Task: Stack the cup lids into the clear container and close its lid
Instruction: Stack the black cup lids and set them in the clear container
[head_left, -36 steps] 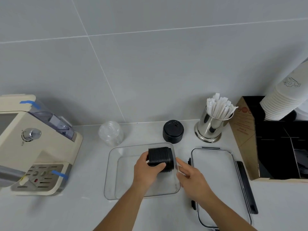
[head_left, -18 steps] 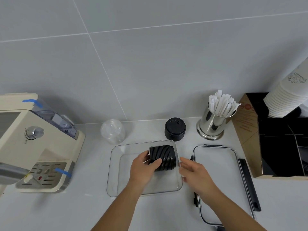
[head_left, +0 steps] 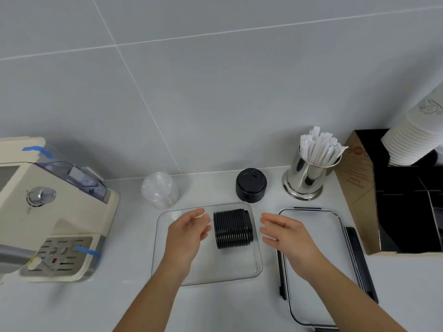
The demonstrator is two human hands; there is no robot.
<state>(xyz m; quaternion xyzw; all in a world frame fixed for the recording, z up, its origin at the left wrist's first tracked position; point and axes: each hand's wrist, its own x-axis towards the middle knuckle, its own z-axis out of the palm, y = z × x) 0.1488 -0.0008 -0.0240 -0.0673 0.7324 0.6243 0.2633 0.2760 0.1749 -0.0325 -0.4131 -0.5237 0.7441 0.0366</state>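
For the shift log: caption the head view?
Black lids lie in the clear container, open hands either side, its lid beside it.

Bare white counter (head_left: 215, 307) lies open in front of the clear rectangular plastic container (head_left: 257, 269). Behind it stand a short black stack of lids (head_left: 251, 185), a clear domed plastic lid pile (head_left: 159, 189) and a shiny steel holder of paper-wrapped straws (head_left: 304, 180). The container's black-latched clear lid (head_left: 311, 259) fills the right side; a cream coffee machine (head_left: 60, 224) blocks the left.

Both forearms are bare, with no sleeves, gloves or jewellery visible.
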